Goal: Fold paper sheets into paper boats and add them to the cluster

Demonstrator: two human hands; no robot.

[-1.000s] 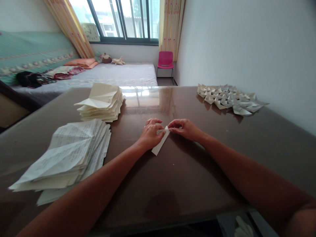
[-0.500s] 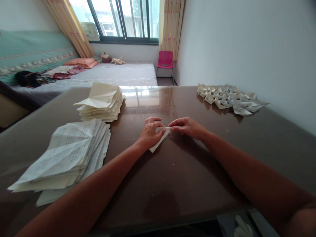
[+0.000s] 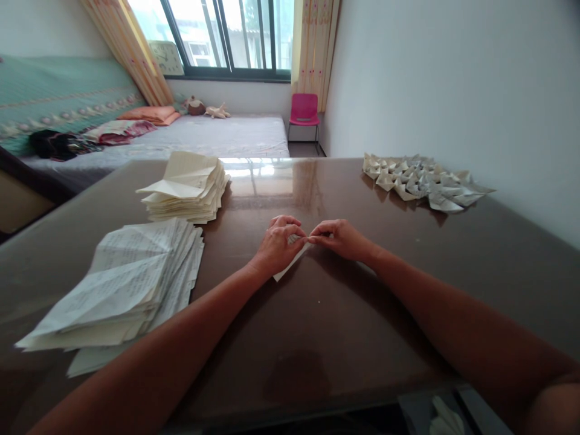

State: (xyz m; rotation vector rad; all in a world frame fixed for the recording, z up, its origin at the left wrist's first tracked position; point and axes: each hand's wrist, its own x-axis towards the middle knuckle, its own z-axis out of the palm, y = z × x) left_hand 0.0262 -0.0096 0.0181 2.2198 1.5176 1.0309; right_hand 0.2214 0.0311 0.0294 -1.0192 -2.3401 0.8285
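Between my hands is a small folded piece of paper (image 3: 290, 264), white with some printed text, just above or on the brown table. My left hand (image 3: 283, 241) is closed on it, thumb and fingers pinching its upper part. My right hand (image 3: 338, 237) pinches the paper's right corner, its fingertips almost meeting those of the left. Fingers cover much of the paper, and its lower pointed end sticks out below my left hand.
Left on the table (image 3: 281, 338) lie a stack of creased printed sheets (image 3: 131, 266) and a cream paper stack (image 3: 190, 187). Many folded paper boats (image 3: 421, 181) stand at the far right by the wall. Beyond are a bed (image 3: 244, 133) and a pink chair (image 3: 304, 110).
My right hand has shifted slightly left, bringing its fingertips against the left ones. Less of the folded paper shows between the hands.
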